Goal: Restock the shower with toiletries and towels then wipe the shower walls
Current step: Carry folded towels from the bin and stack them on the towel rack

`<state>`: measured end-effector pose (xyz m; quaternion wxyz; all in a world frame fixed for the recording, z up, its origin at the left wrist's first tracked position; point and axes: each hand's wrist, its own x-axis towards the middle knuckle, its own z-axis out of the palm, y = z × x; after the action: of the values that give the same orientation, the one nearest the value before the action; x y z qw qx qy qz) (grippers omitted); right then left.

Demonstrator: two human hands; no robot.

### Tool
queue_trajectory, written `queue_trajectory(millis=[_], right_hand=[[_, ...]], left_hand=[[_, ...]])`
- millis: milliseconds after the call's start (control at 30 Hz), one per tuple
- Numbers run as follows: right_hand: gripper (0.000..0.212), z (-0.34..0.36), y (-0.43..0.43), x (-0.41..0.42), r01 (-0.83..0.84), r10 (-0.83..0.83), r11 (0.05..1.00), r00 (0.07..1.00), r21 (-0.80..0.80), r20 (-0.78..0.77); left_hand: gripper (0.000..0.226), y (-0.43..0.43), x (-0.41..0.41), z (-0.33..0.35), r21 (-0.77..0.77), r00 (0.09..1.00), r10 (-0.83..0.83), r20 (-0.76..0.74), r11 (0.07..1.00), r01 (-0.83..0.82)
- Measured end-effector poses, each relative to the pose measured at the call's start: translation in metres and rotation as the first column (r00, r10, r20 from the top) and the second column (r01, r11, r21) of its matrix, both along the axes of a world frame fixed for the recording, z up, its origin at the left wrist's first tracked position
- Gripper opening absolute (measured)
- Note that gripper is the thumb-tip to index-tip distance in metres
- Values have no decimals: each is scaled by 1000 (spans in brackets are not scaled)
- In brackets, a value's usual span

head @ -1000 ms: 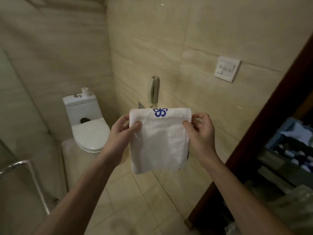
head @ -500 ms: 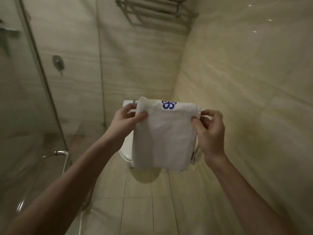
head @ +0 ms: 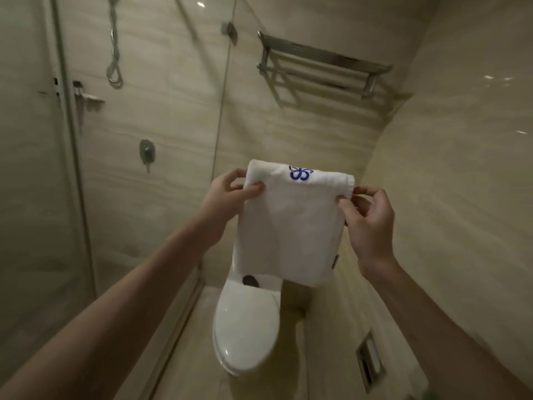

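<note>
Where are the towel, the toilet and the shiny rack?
towel [head: 288, 226], head view, middle of its white cloth
toilet [head: 245, 327], head view, on the closed lid
shiny rack [head: 323, 54], head view, on its metal bars

The towel [head: 291, 226] hides the cistern of the toilet [head: 248, 327]; its blue logo [head: 300, 174] folds partly from sight; shower hose [head: 114, 53] cropped above.
</note>
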<state>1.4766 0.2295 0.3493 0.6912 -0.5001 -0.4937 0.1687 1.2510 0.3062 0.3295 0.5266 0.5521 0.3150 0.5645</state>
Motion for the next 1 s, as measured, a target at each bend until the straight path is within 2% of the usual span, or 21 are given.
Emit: queue_trajectory(millis=[367,567,700,867,1000], right_hand=[[17,52,194,16,-74,78,986,997,148,-22],[18,101,310,36,-130,142,954,990,270,-24],[17,140,386,49,-135,154,930,988,342,-28],[19,184,471,56,-142,151,911,988,387,7],[20,216,522,60,-162,137,908,986,386,92]], left_hand=[[19,174,9,71,117,993,109,-50,988,-102],[15,287,31,127,194,994,113,12,974,-113],[13,356,41,175,267,992,129,-3,956,-124],[13,430,46,218,345,985,175,1,924,-164],[15,486,44,246,375,981,193,19,908,-186]])
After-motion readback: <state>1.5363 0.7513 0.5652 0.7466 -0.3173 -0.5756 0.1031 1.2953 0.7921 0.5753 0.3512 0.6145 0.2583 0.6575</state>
